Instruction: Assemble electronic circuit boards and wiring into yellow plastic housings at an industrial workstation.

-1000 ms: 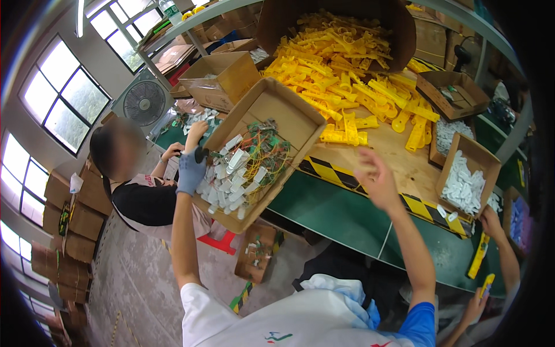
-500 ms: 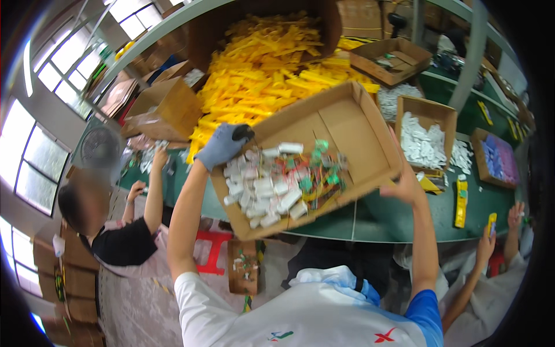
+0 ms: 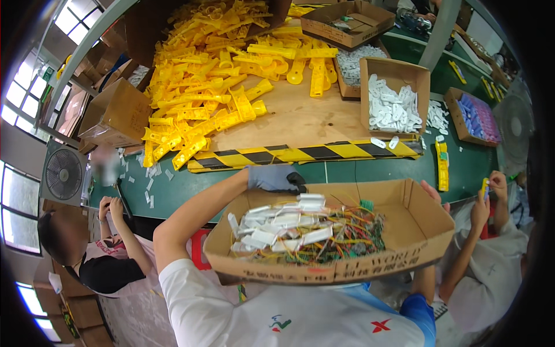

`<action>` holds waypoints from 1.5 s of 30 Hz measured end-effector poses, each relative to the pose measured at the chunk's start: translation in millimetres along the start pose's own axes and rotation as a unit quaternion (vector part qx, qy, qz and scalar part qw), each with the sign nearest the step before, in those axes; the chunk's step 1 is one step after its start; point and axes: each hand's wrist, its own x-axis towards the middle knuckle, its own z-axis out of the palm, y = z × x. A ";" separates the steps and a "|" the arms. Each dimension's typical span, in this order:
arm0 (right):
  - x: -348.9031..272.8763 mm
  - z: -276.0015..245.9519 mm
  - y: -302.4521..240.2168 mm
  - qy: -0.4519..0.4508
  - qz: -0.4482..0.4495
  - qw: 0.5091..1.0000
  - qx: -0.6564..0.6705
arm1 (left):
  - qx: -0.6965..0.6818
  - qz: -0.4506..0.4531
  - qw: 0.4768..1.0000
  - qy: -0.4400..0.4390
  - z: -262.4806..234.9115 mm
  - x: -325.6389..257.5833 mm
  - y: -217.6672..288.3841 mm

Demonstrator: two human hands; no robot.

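Note:
A shallow open cardboard box (image 3: 425, 234) hangs in front of my chest, held between my two hands. White plastic-cased parts (image 3: 277, 225) fill its left half. Beside them lies a tangle of green circuit boards with red and yellow wires (image 3: 358, 231). My left hand (image 3: 273, 178), in a grey glove with dark fingertips, is closed over the box's far wall. At the right end my right hand (image 3: 435, 194) grips the box from outside; most of it is hidden behind the cardboard, with only some fingers showing.
Yellow plastic housings (image 3: 202, 87) pile up on a wooden board edged with striped tape (image 3: 306, 152). A box of white pieces (image 3: 396, 107) and a box of purple-blue parts (image 3: 477, 118) stand right on the green bench (image 3: 347, 172). Co-workers sit at left (image 3: 92, 248) and right (image 3: 485, 260).
The box has come down and nearer to my body, from over the yellow pile, and has levelled out. Both hands moved with it. The wooden board and striped edge now show.

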 end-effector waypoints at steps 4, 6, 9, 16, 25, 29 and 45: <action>20.9 -54.1 33.4 -0.071 -0.044 0.983 -0.163 | -0.048 0.013 0.999 0.019 -15.2 -3.1 -6.5; 28.7 -45.8 33.9 -0.070 -0.035 0.987 -0.142 | -0.187 0.046 0.977 0.097 -29.8 -46.2 -13.0; 25.2 -48.5 31.0 -0.055 -0.059 0.926 -0.370 | -0.409 0.145 0.855 0.286 -12.1 -100.9 -45.8; 61.7 -32.1 26.2 0.045 0.022 0.937 -0.345 | -0.567 0.263 0.533 0.570 151.8 -50.2 -91.0; 109.6 36.5 -37.4 0.054 0.099 0.891 -0.440 | -0.406 -0.044 0.622 0.668 85.3 -84.2 19.3; 132.2 66.0 -60.2 0.047 0.124 0.863 -0.487 | -0.418 0.001 0.671 0.613 65.8 -91.9 37.2; 165.8 178.7 -4.0 -0.233 -0.111 0.896 -0.362 | 0.349 -0.055 0.553 0.755 127.6 -273.3 37.3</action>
